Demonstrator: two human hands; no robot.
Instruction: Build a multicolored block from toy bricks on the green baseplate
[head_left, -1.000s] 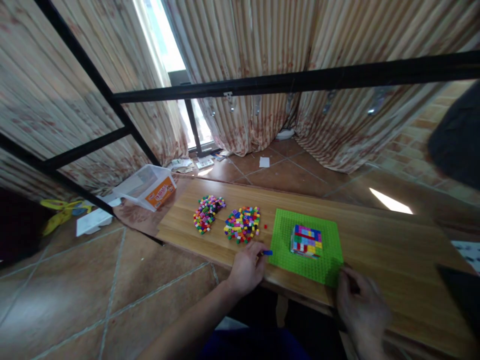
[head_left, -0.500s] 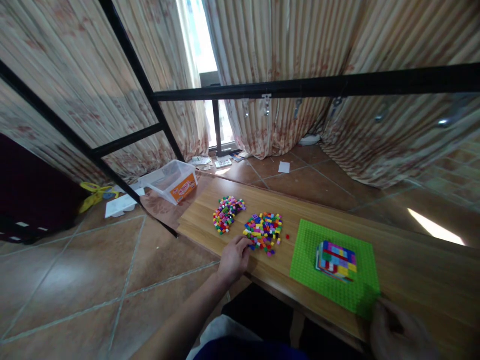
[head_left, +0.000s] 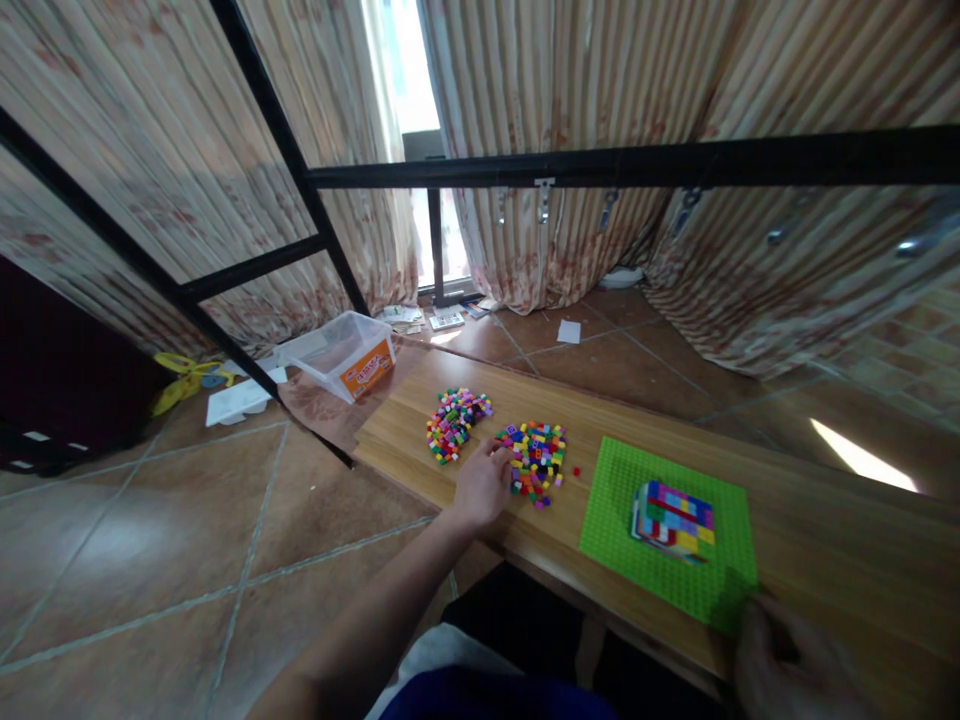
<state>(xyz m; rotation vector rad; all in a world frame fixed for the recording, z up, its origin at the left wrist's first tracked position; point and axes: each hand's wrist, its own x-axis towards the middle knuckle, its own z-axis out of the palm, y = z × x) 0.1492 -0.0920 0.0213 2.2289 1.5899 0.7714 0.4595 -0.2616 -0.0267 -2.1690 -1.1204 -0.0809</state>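
My left hand [head_left: 484,485] reaches over the left edge of a pile of small colourful building bricks [head_left: 541,455], fingers bent and drawn together among them. Whatever those fingertips may hold is too small to make out. A second brick pile [head_left: 454,420] lies just beyond, to the left. On the green baseplate [head_left: 615,500] stands a block built of multicoloured bricks [head_left: 675,520], red, blue and yellow on top. Beside the plate's near right corner is my right hand [head_left: 787,655], blurred and in shade, with curled fingers; what it grips, if anything, is hidden.
A single red brick [head_left: 576,471] lies between pile and plate on the wooden table [head_left: 825,540]. Beyond the table's left end, a clear plastic box [head_left: 337,352] with an orange label stands on the floor. A black metal bar [head_left: 600,165] crosses ahead, before curtains [head_left: 570,90].
My left hand has moved forward and slightly right, from the pile's near edge to its left side, covering some bricks. My right hand stays by the plate's corner.
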